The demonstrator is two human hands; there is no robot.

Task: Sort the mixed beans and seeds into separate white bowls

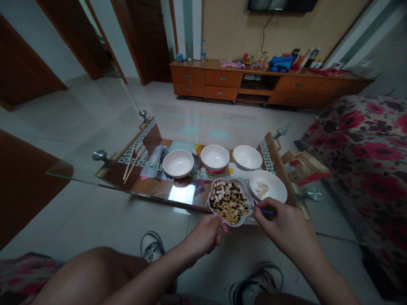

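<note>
1. Currently, the left hand (206, 233) is closed at the near edge of a flower-shaped bowl with a pale lilac rim (246, 190), thumb on the rim and the other fingers curled beneath.
2. That bowl is at the near edge of a clear glass tabletop (79, 169); whether it rests on the glass, I cannot tell.
3. Inside it lies a mix of small yellow beans (231, 213), black beans (228, 193) and flat, pale pieces (219, 191).
4. The right hand (286, 222) has thumb and fingers pinched together on a slim, dark, two-pronged tool (265, 210). Its tips reach into the flower-shaped bowl's right side; whether they grip anything is too small to tell.
5. Just beyond the right hand, a round white bowl (277, 186) contains several pale, flat seeds (262, 188).
6. Farther back, three more round white bowls (215, 157) stand in a row.
7. Toward the left lies a pair of light wooden chopsticks (132, 164).
</note>
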